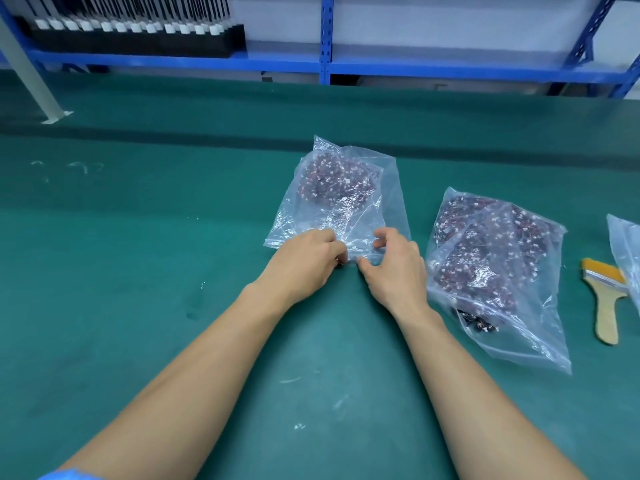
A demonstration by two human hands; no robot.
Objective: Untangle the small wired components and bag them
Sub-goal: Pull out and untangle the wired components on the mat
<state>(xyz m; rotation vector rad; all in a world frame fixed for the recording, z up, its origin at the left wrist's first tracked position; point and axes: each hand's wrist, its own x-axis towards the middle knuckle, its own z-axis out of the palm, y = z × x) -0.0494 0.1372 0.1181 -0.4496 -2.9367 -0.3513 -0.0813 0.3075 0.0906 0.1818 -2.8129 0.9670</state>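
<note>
A clear plastic bag [391, 192] lies flat on the green table mat [138, 271], with a clump of red-and-black wired components [336, 181] with white plugs in its far end. My left hand [304, 261] and my right hand [394, 268] both pinch the bag's near edge, thumbs and fingers curled on the plastic, close together. A second, fuller clear bag [498, 278] of the same wired parts lies to the right of my right hand.
A yellow-bristled brush with a wooden handle [606, 299] lies at the right, next to the edge of another plastic bag [627, 251]. Blue metal shelving [325, 39] runs along the back, holding a black tray of white-tipped cables [131, 29]. A grey post [31, 77] stands at far left.
</note>
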